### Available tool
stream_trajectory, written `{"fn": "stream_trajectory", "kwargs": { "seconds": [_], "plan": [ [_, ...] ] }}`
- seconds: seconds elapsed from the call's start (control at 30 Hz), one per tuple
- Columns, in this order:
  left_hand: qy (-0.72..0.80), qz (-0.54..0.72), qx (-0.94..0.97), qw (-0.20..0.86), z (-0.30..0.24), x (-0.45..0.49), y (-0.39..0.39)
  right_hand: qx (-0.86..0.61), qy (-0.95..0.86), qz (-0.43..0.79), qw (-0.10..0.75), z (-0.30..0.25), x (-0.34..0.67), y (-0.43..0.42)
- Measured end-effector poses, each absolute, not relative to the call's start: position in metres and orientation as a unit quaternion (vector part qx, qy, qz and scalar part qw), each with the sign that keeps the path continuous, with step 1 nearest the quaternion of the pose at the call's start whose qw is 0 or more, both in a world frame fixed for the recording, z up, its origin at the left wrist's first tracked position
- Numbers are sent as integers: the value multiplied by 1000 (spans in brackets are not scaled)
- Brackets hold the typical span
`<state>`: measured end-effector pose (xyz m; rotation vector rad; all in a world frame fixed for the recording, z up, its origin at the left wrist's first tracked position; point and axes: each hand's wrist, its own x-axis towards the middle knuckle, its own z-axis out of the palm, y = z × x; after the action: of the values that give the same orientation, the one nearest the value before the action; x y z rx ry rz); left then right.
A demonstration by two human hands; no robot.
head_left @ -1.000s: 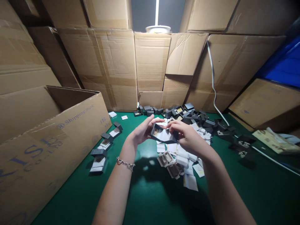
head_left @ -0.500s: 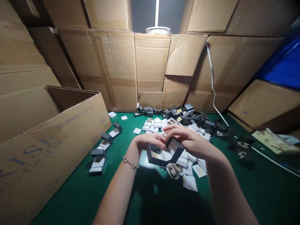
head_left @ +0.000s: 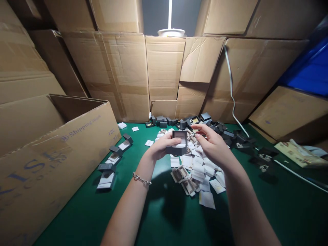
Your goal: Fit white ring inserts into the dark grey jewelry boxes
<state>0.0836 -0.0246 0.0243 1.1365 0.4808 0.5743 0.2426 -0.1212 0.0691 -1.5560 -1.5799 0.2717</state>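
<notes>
Green matting [head_left: 77, 218] covers the work surface, and above it the person's left hand [head_left: 160, 147] holds a small dark grey jewellery box [head_left: 176, 150] open. The left fingers [head_left: 169, 136] curl around the box and grip it from the side. Its lid stands up at the back, and a white pad [head_left: 178, 145] fills the inside. The right hand [head_left: 211, 144] is raised just beside the box, palm turned toward it and fingers [head_left: 198, 127] loosely spread, grasping nothing and apart from the box. A chain bracelet [head_left: 141, 178] circles the left wrist.

Below the hands lies a loose pile of white paper inserts [head_left: 197, 171], mixed with small tan pieces of card [head_left: 179, 173]. Grey boxes [head_left: 187, 124] crowd together behind it, some with their lids open. More open boxes [head_left: 106, 181] stand in a line beside a cardboard carton [head_left: 58, 150] printed with "Shipping mark". To the right, dark boxes [head_left: 261, 154] lie scattered near a white cable [head_left: 289, 172] running across the mat, and a yellowish printed packet [head_left: 294, 153] rests at the far edge. A wall of flattened cardboard [head_left: 164, 68] rises behind everything, with a round ceiling lamp [head_left: 171, 32] showing above it.
</notes>
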Motion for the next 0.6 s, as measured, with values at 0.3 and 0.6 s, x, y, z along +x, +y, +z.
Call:
{"fn": "stream_trajectory", "kwargs": {
  "seconds": [0.3,0.6],
  "plan": [
    [302,395,444,745,27,82,-19,-763,-605,174,146,66,241,-118],
    [291,479,417,716,28,81,-15,-730,-642,219,-79,29,229,-94]
  ]
}}
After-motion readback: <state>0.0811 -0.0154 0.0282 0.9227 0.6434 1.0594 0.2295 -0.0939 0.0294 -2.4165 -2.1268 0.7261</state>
